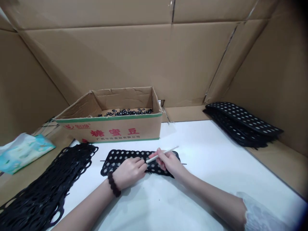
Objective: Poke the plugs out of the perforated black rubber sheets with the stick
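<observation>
A black rubber sheet [115, 158] with rows of round light spots lies flat on the white table, with a thin black strand sticking out at each end. My left hand [131, 170] rests on its middle, fingers bent and pressed down; whether they pinch anything is hidden. In my right hand [169, 162] is a thin white stick [166, 151], held like a pen. Its lower tip meets the sheet close beside my left fingertips. The right end of the sheet is partly covered by my right hand.
An open cardboard box [125, 128] behind the sheet holds many small black rings [127, 112]. Black perforated webbing [45, 183] lies at left, near a tissue pack [29, 150]. Stacked black dotted sheets [243, 122] lie at right. Cardboard walls [125, 57] surround the table [204, 144].
</observation>
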`<state>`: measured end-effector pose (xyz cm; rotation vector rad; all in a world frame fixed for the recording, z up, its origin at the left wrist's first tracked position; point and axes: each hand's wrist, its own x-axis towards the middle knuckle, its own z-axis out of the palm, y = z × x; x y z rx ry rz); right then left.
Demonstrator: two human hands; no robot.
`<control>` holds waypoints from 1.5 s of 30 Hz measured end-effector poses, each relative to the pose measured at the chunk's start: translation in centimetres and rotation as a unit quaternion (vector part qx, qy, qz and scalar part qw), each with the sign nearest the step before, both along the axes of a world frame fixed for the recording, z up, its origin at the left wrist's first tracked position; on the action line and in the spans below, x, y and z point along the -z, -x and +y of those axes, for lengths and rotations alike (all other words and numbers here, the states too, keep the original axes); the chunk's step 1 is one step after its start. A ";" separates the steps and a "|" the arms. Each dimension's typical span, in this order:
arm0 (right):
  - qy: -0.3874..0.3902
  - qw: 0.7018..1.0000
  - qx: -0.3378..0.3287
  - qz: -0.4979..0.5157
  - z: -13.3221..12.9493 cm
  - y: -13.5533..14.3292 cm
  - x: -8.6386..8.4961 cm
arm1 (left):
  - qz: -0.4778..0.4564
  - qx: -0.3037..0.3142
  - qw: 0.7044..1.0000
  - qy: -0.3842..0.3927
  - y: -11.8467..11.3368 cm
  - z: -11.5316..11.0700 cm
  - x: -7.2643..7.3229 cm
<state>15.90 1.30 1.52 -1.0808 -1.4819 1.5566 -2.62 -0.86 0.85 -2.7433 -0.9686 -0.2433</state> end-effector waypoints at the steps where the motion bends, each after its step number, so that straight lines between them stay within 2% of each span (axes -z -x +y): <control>1: 0.019 1.000 -0.002 0.002 0.0 0.1 0.6 | -0.009 0.001 1.000 0.001 0.0 0.0 0.1; 3: 0.032 0.999 0.004 0.006 0.0 0.0 1.2 | -0.026 -0.006 1.000 0.008 0.1 0.0 0.2; 14: 0.019 0.998 0.031 -0.058 -0.6 0.3 1.9 | -0.053 -0.011 0.999 -0.004 0.2 0.1 0.8; 25: -0.013 0.995 0.057 -0.078 -0.8 0.8 1.7 | -0.062 -0.022 0.998 -0.004 -0.2 -0.1 0.6; 34: -0.001 0.996 0.054 -0.069 -0.4 0.8 2.1 | -0.070 -0.037 0.997 -0.012 -0.1 0.0 0.6; 40: -0.053 0.991 0.031 -0.119 -0.5 0.9 1.9 | -0.057 -0.033 0.998 -0.009 -0.3 -0.1 0.6; 45: -0.136 0.974 0.019 -0.179 -0.9 1.1 1.4 | -0.071 -0.058 0.995 -0.025 -0.7 -0.1 0.8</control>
